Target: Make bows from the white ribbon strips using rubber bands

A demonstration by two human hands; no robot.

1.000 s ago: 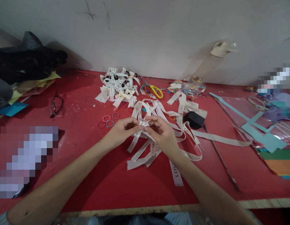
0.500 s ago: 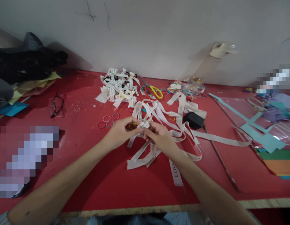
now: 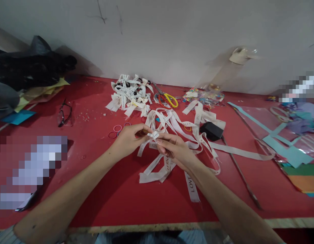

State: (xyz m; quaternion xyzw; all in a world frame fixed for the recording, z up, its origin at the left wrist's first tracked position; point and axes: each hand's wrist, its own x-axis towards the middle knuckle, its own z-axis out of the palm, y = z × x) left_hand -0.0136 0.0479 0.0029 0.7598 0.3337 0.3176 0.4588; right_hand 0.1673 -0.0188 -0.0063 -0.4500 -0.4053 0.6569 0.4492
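Observation:
A white printed ribbon bow point(image 3: 153, 135) is pinched between my two hands above the table. My left hand point(image 3: 132, 137) grips its left side between thumb and fingers. From the other side my right hand point(image 3: 173, 146) closes on the bow's right and lower part, its fingertips partly hidden. Loose lengths of white lettered ribbon point(image 3: 194, 144) spread beneath and beyond the hands. Several small coloured elastic bands point(image 3: 117, 128) lie by my left hand. Farther back sits a pile of white ribbon bows point(image 3: 130, 93) with dark bands.
Scissors with red and yellow handles point(image 3: 169, 100) lie behind the ribbons on the red table point(image 3: 108, 196). A black block point(image 3: 212, 131) and a thin rod point(image 3: 244, 179) are to the right, near coloured sheets point(image 3: 302, 176). Eyeglasses point(image 3: 64, 113) rest at left.
The bow has turned and looks more tightly gathered. My right hand's fingers have shifted around its lower side. The whole view has moved slightly.

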